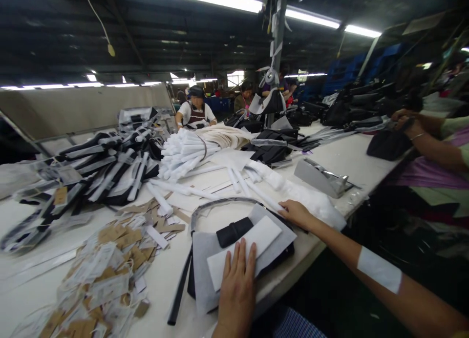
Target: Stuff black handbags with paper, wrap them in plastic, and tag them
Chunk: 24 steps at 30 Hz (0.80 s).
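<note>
The person's left hand lies flat, fingers slightly apart, on a white card at the near edge of the tabletop. The card rests on a grey tissue sheet over a black handbag, whose plastic-wrapped handle arches on the far side. The right hand has its fingers curled together by the near end of a white padding roll; whether they grip it cannot be told. To the left spreads a heap of brown and white hang tags. Farther right stands a grey tape dispenser; farther left lie wrapped black straps and a tied bundle of white rolls. At the far side is a co-worker in a dark cap
</note>
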{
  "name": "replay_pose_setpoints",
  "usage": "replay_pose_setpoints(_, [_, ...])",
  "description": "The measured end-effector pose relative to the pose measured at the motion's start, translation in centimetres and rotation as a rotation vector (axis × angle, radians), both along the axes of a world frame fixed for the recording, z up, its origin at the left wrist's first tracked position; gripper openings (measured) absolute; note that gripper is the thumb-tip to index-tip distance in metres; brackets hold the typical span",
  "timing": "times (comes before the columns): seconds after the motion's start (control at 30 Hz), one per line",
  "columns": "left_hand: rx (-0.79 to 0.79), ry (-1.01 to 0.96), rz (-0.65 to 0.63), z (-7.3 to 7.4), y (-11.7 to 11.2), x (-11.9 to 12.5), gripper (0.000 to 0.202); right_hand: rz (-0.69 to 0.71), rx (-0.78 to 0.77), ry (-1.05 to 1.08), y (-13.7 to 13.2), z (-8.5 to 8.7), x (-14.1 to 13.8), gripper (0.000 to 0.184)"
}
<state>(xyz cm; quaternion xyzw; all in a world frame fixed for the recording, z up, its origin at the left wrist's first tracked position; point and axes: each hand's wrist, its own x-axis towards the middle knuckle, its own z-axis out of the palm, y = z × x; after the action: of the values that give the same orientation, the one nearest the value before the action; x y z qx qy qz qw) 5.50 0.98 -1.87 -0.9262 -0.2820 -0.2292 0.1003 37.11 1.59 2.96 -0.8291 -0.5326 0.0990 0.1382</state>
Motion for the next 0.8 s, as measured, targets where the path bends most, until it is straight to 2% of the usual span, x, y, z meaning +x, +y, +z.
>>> replay_pose_setpoints(0.07, [0.002,0.025,-0.011,0.1,0.1,0.1,0.067,0.007,0.037,0.014,-0.5,0.1,0.8,0.016])
replay_pose_setpoints(0.13, [-0.026,0.06,-0.024,0.5,0.3,0.2,0.067,-0.021,0.104,0.012,-1.9,0.7,1.7,0.025])
replay_pose_setpoints(0.2, [-0.089,0.096,-0.037,1.4,0.5,0.3,0.066,-0.071,0.236,0.017,-4.1,1.5,2.4,0.036])
replay_pose_setpoints(0.27, [-0.198,0.12,-0.043,2.7,0.8,0.3,0.061,-0.054,0.423,0.063,-7.0,2.4,2.5,0.037])
replay_pose_setpoints(0.33, [-0.349,0.135,-0.036,4.2,1.2,0.3,0.056,0.061,0.579,0.114,-10.3,2.9,2.1,0.033])
replay_pose_setpoints(0.37, [-0.422,0.14,-0.028,5.0,1.5,0.3,0.054,0.147,0.611,0.123,-11.9,3.0,1.7,0.03])
replay_pose_setpoints(0.47, [-0.554,0.182,-0.013,6.9,1.9,0.3,0.054,0.378,0.579,0.064,-15.3,2.3,-0.4,0.027])
replay_pose_setpoints(0.57, [-0.615,0.215,-0.007,8.0,2.2,0.3,0.055,0.529,0.609,-0.046,-15.9,0.6,-3.0,0.032])
replay_pose_setpoints(0.67, [-0.62,0.231,-0.046,8.5,2.6,0.2,0.054,0.635,0.695,-0.164,-14.7,-1.1,-5.4,0.036])
replay_pose_setpoints(0.8, [-0.537,0.237,-0.084,8.7,2.9,0.0,0.052,0.578,0.782,-0.208,-12.5,-2.5,-8.1,0.045])
